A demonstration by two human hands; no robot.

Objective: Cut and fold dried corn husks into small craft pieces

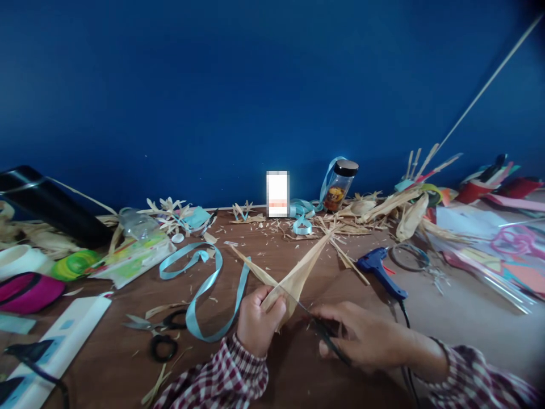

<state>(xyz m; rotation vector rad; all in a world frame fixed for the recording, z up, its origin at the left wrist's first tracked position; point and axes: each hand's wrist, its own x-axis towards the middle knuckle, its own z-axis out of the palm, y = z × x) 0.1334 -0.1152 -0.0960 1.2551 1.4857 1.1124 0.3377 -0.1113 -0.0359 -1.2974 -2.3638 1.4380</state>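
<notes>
My left hand (260, 319) pinches dry corn husk (307, 267), a wide pale piece that fans up to the right, with a narrower end pointing up to the left. Black-handled scissors (326, 335) are in my right hand (361, 334), their thin blades reaching the husk just beside my left fingers. Whether the blades are parted is hard to make out. Left of my left hand lie a loose light-blue ribbon (198, 315) and a second pair of scissors (159, 332) with black handles. A blue glue gun (381, 272) rests beyond my right hand.
Husk scraps, a lidded jar (339, 187) and a black bottle (55, 201) line the wall side. A white power strip (80, 318) is at left. Papers, pink scissors (517, 243) and a wire coil (409, 255) are at right. The glue gun's cord passes under my right arm.
</notes>
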